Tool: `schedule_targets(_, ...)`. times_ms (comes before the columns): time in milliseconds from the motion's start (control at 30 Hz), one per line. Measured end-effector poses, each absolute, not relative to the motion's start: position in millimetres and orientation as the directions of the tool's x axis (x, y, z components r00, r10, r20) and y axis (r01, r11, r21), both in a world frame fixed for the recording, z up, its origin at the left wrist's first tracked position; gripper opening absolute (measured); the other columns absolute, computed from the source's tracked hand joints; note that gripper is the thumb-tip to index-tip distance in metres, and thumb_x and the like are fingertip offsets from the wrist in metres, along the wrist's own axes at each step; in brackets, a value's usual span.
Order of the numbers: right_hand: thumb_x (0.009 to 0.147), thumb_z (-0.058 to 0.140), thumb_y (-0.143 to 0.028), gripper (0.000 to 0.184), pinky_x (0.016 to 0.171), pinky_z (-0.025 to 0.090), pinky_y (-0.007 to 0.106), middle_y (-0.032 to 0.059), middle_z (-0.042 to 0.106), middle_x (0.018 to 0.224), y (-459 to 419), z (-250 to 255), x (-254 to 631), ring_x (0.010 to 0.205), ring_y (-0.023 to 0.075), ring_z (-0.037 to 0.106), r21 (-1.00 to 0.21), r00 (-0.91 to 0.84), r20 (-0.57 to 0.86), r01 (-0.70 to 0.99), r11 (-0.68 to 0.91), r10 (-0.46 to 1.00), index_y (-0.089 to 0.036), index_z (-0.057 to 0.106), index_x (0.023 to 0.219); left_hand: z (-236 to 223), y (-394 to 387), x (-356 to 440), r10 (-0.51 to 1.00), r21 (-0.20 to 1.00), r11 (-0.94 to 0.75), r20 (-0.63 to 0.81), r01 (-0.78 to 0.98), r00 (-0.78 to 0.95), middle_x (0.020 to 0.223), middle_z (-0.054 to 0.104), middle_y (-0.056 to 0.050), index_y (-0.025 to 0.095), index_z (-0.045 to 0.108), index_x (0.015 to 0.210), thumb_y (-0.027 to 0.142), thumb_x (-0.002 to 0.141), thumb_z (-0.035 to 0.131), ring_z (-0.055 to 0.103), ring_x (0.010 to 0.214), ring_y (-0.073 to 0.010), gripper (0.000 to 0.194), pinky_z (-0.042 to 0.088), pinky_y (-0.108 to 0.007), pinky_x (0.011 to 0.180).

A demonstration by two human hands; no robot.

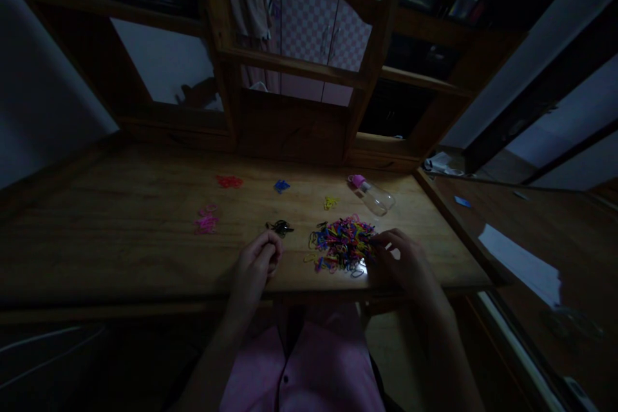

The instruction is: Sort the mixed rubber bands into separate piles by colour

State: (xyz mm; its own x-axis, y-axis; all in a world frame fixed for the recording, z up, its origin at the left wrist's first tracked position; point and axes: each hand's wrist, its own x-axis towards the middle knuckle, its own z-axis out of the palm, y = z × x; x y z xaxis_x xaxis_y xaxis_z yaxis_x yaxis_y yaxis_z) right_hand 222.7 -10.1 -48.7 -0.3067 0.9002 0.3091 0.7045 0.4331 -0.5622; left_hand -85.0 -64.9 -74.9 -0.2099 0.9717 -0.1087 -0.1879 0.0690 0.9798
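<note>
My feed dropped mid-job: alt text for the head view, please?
The right hand is at the right edge of a mixed heap of small colored loops on a wooden tabletop; the left hand is curled near a black pile. Nearby lie a pink pile, red pile, blue pile, yellow pile and clear pink-capped bottle.

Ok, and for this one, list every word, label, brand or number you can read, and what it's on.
No text can be read.
Colourful pile: no lettering visible.
Bottle: no legible marking.
Small blue item: too small to read.
White paper: any print too dim and blurred.
</note>
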Motion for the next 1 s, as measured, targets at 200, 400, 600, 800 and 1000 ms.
schedule_targets(200,0.088,0.058,-0.026,0.014,0.075,0.053,0.032,0.005,0.071,0.094,-12,-49,227,0.084,0.02,0.067,-0.694,-0.189,0.317,0.621,0.363,0.929,-0.021,0.068,0.096,-74,-65,-85,0.977,0.984,0.045,-0.079,-0.173,-0.199,0.059,0.039,0.006,0.018,0.049,0.07,0.024,0.08,0.05,0.029,0.041,-0.0043,0.011,0.017,-0.014,0.04)
schedule_targets(400,0.088,0.06,-0.034,0.02,0.072,0.053,0.032,0.0058,0.073,0.093,-11,-48,230,0.083,0.0209,0.068,-0.718,-0.131,0.27,0.633,0.29,0.954,-0.02,0.069,0.099,-75,-65,-86,0.972,0.986,0.085,-0.113,-0.143,-0.205,0.059,0.039,0.006,0.018,0.048,0.07,0.023,0.08,0.05,0.028,0.042,-0.0044,0.011,0.016,-0.014,0.039)
schedule_targets(600,0.088,0.061,-0.037,0.024,0.066,0.046,0.032,0.006,0.071,0.092,-11,-45,235,0.078,0.0204,0.063,-0.575,-0.12,0.362,0.751,0.323,0.924,-0.022,0.071,0.103,-76,-66,-86,0.975,0.99,0.084,-0.105,-0.113,-0.198,0.058,0.038,0.006,0.018,0.049,0.07,0.022,0.081,0.048,0.029,0.043,-0.0047,0.012,0.017,-0.013,0.04)
schedule_targets(800,0.085,0.064,-0.028,0.021,0.072,0.048,0.033,0.0064,0.069,0.095,-11,-47,226,0.084,0.0214,0.061,-0.533,-0.226,0.362,0.745,0.4,0.904,-0.023,0.07,0.104,-75,-66,-86,0.974,0.987,0.099,-0.122,-0.124,-0.193,0.057,0.037,0.006,0.018,0.049,0.069,0.022,0.081,0.048,0.027,0.043,-0.0048,0.012,0.016,-0.014,0.039)
schedule_targets(1000,0.085,0.059,-0.019,0.018,0.076,0.05,0.035,0.0067,0.069,0.093,-4,-53,216,0.085,0.0219,0.063,-0.514,-0.272,0.358,0.742,0.431,0.893,-0.023,0.072,0.097,-73,-66,-85,0.974,0.986,0.091,-0.118,-0.141,-0.194,0.058,0.04,0.005,0.018,0.05,0.069,0.022,0.079,0.05,0.028,0.042,-0.0048,0.011,0.016,-0.014,0.039)
